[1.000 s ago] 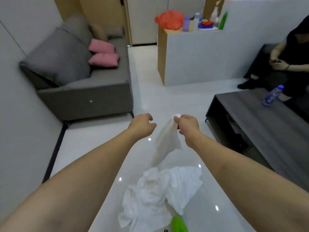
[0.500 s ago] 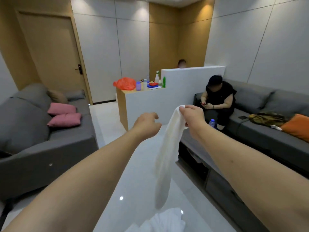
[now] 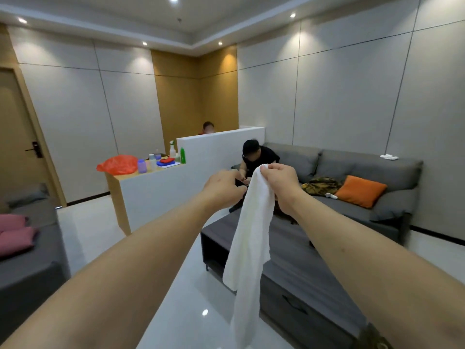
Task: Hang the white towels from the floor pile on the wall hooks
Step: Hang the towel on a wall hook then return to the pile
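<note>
My right hand (image 3: 279, 183) pinches the top corner of one white towel (image 3: 251, 238), thumb and curled fingers closed on the cloth, so the towel hangs straight down in a long loose fold between my forearms. My left hand (image 3: 222, 188) is just beside it at the same height, fingers curled inward; from behind the knuckles I cannot tell whether it has caught the towel's edge or holds nothing. So one towel is off the floor and in the air, but nothing is hung. I see no wall hooks from here, only plain grey wall panels (image 3: 352, 96) and a wooden door (image 3: 15, 137), and the floor pile is out of sight below the view, so how many towels remain I cannot say. Beyond the towel lie the dark low surface (image 3: 289, 238), the grey sofa (image 3: 377, 172) with its orange cushion (image 3: 359, 191), and the white partition (image 3: 219, 144). What is left, as I judge it: find the hooks, carry this towel over, drape it, and return for the rest.
</note>
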Available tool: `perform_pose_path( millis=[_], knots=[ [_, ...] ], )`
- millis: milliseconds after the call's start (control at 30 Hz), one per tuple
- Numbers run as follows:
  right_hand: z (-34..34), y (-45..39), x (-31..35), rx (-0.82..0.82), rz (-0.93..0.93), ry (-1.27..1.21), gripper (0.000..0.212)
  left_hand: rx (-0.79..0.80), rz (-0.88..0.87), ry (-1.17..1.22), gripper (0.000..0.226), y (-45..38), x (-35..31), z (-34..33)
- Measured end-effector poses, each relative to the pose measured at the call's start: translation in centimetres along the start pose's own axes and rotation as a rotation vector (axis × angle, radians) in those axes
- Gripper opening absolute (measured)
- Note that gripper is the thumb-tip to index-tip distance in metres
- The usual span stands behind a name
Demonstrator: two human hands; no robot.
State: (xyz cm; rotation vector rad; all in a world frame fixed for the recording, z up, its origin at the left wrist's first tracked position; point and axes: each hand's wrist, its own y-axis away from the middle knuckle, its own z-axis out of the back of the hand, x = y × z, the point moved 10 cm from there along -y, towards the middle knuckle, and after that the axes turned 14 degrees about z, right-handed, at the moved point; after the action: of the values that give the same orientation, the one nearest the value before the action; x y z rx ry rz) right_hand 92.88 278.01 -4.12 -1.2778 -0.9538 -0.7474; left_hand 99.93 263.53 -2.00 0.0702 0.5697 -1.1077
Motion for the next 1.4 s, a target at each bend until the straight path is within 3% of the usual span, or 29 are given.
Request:
perform_pose_path(
  millis=[67, 333, 467, 667, 833, 1067, 1233, 1400],
  knots=[
    [4.4, -0.6, -0.3, -0.02, 0.007, 0.009, 0.015, 0.013, -0.045, -0.002, 0.018, 0.2, -4.7, -2.1],
    [22.3, -3.0, -4.3, -0.089, -0.022, 0.064, 0.02, 0.079, -0.212, -0.038, 0.031, 0.7, -21.2, -11.4],
    [31.3, -3.5, -7.0, -0.156, -0.068, 0.128, 0.036, 0.125, -0.284, -0.048, 0.038, 1.2, -29.1, -16.2],
    [44.5, -3.1, -9.9, -0.343, -0.125, 0.185, 0.018, 0.239, -0.427, -0.028, 0.04, 2.4, -39.8, -25.0],
    [53.8, -2.9, -12.3, -0.476, -0.165, 0.251, 0.016, 0.344, -0.54, 0.036, 0.035, 2.9, -47.2, -32.0],
    [63.7, -6.6, -14.1, -0.602, -0.179, 0.302, 0.013, 0.389, -0.675, 0.049, 0.042, 0.2, -57.8, -38.7],
    [68.8, -11.6, -14.8, -0.625, -0.184, 0.351, 0.03, 0.439, -0.738, 0.067, 0.047, -3.2, -64.9, -42.4],
    [73.0, -16.0, -16.6, -0.654, -0.203, 0.375, 0.018, 0.435, -0.781, 0.087, 0.041, -6.7, -70.1, -45.4]
  ],
)
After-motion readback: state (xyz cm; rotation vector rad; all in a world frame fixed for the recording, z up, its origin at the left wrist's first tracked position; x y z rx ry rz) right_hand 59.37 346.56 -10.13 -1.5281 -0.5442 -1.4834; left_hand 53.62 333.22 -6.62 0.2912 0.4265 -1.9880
